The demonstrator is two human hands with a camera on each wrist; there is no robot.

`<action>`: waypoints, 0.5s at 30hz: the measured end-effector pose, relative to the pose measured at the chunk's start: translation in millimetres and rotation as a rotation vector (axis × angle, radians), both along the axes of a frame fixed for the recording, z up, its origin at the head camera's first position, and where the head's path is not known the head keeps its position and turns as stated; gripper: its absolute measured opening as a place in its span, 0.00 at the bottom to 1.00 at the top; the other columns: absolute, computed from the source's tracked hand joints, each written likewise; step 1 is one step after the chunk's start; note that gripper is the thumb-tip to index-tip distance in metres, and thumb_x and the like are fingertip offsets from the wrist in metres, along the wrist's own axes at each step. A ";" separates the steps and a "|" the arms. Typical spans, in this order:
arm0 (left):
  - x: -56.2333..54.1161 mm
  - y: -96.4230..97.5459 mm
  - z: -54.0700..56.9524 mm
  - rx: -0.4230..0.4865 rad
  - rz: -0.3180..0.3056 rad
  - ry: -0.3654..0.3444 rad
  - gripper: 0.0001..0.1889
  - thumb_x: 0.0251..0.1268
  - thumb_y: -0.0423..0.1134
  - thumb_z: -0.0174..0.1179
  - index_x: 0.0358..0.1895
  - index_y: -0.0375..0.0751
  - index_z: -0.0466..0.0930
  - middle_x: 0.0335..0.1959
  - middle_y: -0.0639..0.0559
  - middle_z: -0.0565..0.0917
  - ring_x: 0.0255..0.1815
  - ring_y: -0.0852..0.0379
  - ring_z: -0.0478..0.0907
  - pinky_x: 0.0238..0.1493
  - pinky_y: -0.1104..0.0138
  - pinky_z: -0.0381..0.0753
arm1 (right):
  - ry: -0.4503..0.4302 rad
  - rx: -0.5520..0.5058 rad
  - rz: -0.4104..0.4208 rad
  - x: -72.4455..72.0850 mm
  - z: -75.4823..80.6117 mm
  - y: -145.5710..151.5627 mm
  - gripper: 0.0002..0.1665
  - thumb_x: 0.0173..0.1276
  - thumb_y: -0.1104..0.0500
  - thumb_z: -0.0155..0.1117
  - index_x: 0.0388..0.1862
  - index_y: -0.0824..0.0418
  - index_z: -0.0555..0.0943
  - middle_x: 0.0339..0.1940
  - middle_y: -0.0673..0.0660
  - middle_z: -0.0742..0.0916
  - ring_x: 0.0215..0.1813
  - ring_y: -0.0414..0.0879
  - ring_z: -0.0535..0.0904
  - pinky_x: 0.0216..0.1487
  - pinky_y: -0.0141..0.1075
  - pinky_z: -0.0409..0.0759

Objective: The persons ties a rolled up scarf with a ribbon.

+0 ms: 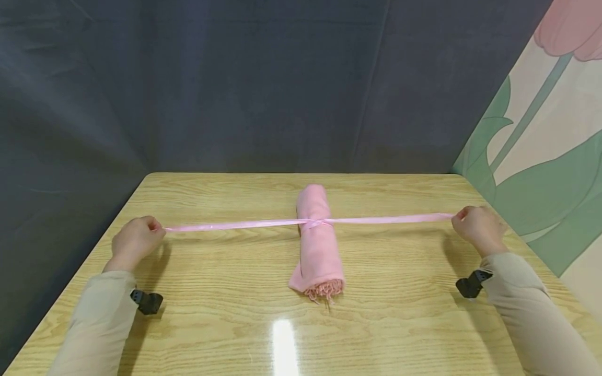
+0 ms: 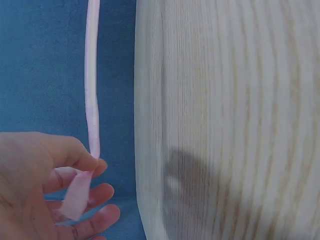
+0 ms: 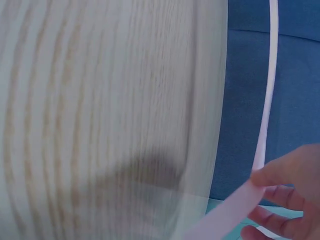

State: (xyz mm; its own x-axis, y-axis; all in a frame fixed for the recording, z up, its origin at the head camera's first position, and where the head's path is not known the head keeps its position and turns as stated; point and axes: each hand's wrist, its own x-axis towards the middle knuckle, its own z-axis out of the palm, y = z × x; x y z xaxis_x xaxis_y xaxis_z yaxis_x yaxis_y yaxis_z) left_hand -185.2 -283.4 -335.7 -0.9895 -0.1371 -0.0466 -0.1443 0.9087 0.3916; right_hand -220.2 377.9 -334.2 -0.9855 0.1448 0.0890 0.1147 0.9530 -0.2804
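Note:
A rolled pink scarf (image 1: pixel 321 256) with a fringed near end lies lengthwise on the wooden table. Round its middle goes a pink ribbon (image 1: pixel 254 224), crossed on top of the roll, its two ends stretched out nearly straight to either side. My left hand (image 1: pixel 137 241) pinches one end between thumb and forefinger; in the left wrist view a short tail of ribbon (image 2: pixel 76 196) hangs below the pinch. Far to the right, my right hand (image 1: pixel 479 228) pinches the other end, and a longer, wider tail (image 3: pixel 227 212) trails from its fingers in the right wrist view.
The wooden table (image 1: pixel 226 324) reaches back to a dark curtain (image 1: pixel 263 89). On the right stands a wall painted with a tulip (image 1: pixel 555 109). Each sleeve carries a small black wrist camera (image 1: pixel 147 302).

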 end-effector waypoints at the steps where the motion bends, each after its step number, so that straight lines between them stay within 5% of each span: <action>1: -0.4 0.7 0.3 0.001 0.000 0.000 0.15 0.64 0.39 0.48 0.41 0.28 0.75 0.37 0.33 0.78 0.30 0.43 0.73 0.28 0.57 0.69 | -0.008 -0.003 0.003 0.0 -0.3 -0.1 0.16 0.64 0.57 0.50 0.33 0.71 0.77 0.28 0.68 0.77 0.31 0.64 0.72 0.33 0.64 0.65; 5: -2.1 4.0 1.4 0.005 -0.015 0.012 0.17 0.65 0.39 0.49 0.47 0.28 0.76 0.46 0.30 0.77 0.38 0.38 0.75 0.31 0.53 0.71 | -0.032 -0.003 0.013 -0.4 -2.7 -1.1 0.16 0.66 0.56 0.53 0.38 0.71 0.78 0.36 0.74 0.78 0.37 0.72 0.72 0.33 0.66 0.65; 15: -6.7 9.1 -7.1 -0.005 -0.030 -0.005 0.15 0.65 0.39 0.51 0.46 0.29 0.78 0.44 0.32 0.78 0.39 0.38 0.75 0.33 0.52 0.70 | -0.200 -0.036 0.033 -2.1 -9.7 -6.1 0.17 0.66 0.55 0.55 0.42 0.69 0.77 0.48 0.78 0.73 0.49 0.81 0.62 0.43 0.72 0.55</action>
